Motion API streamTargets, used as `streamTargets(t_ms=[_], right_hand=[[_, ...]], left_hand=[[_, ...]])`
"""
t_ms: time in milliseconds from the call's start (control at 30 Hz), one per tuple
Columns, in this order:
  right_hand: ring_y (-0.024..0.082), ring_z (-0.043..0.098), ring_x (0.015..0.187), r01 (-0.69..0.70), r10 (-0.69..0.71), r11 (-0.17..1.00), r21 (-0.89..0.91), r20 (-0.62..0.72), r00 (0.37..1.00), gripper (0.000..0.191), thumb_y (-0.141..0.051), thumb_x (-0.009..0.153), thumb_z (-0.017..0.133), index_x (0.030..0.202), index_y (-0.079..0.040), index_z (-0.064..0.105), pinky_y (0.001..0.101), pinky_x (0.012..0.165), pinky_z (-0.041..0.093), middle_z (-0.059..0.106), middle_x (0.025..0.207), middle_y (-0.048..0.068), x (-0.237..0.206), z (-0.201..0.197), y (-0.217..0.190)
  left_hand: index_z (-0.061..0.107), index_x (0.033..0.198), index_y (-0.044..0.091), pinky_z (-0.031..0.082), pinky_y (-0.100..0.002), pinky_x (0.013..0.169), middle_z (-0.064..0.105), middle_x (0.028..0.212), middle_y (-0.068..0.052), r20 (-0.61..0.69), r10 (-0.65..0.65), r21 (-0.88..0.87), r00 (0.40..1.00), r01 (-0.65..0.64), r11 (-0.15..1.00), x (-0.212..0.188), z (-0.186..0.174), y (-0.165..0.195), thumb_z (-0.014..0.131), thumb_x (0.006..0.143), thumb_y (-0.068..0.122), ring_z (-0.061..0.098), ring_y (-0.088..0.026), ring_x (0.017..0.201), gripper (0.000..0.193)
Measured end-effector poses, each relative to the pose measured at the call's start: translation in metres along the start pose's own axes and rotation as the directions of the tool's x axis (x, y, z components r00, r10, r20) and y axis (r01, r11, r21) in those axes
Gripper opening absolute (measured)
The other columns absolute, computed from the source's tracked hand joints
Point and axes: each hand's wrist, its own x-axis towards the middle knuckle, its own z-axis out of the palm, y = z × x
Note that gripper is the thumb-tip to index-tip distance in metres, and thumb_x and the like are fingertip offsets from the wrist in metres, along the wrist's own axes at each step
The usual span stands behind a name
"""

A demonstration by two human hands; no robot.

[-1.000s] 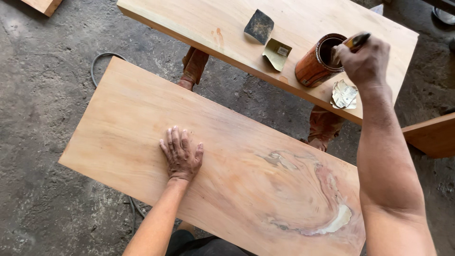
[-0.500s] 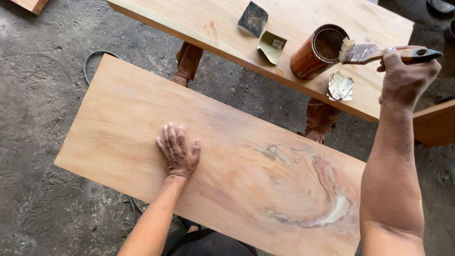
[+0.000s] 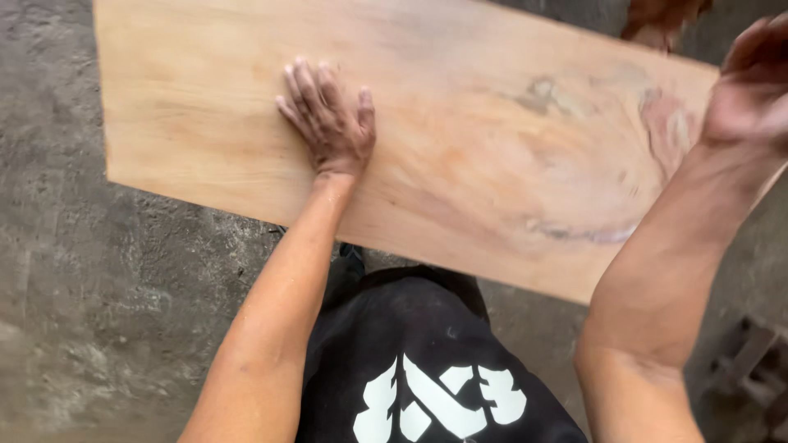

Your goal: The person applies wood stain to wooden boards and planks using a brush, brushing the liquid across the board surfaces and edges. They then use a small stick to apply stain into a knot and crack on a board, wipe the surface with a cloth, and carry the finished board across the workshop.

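Two hands are over one wooden board [image 3: 460, 156], which lies just ahead of you above the concrete floor [image 3: 98, 312], its long axis running left to right. Your left hand [image 3: 328, 123] rests open and flat on its left half, fingers spread. Your right hand [image 3: 751, 90] hangs blurred over the right end; you cannot tell whether it grips anything.

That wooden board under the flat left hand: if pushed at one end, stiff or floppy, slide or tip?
Probably stiff: the wooden board shows a straight near edge with no sag. It looks wide and flat, so it would likely slide rather than roll. Its near edge appears to overhang the concrete floor, so it might tip without the left hand pressing flat.
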Motion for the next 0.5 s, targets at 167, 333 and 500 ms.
streamTargets(t_ms=[167,333,500], right_hand=[[0.028,0.070,0.100,0.089,-0.132,0.984,-0.153,-0.299,0.945,0.014,-0.011,0.109,0.065,0.114,0.001,0.061,0.0418,0.090,0.060,0.067,0.111,0.015,-0.212,-0.027,-0.019],[0.017,0.075,0.083,0.013,-0.453,0.384,-0.923,-0.176,0.874,0.008,-0.003,0.105,0.068,0.111,-0.004,0.073,0.0287,0.074,0.066,0.076,0.101,0.009,-0.336,0.021,0.014],[0.017,0.075,0.086,0.479,-0.404,0.103,-0.872,0.404,0.821,0.009,-0.008,0.103,0.067,0.110,-0.006,0.072,0.0305,0.072,0.062,0.076,0.099,0.009,-0.396,0.139,0.165]], left_hand=[[0.029,0.153,0.003,0.008,-0.071,0.122,0.016,0.162,-0.029,0.202,-0.027,-0.056,0.979,0.039,0.998,0.002,-0.011,-0.002,0.049,0.102,0.057,0.009,-0.046,0.154,0.077],[0.013,0.160,-0.006,-0.002,-0.067,0.128,-0.006,0.167,-0.032,0.233,0.034,-0.141,0.972,-0.001,0.990,0.001,-0.019,-0.005,0.053,0.104,0.058,-0.010,-0.046,0.155,0.095],[-0.002,0.170,0.013,-0.007,-0.061,0.129,-0.020,0.170,-0.019,0.611,0.272,-0.186,0.743,-0.199,0.962,0.004,-0.052,-0.056,0.051,0.105,0.054,-0.018,-0.034,0.158,0.094]])
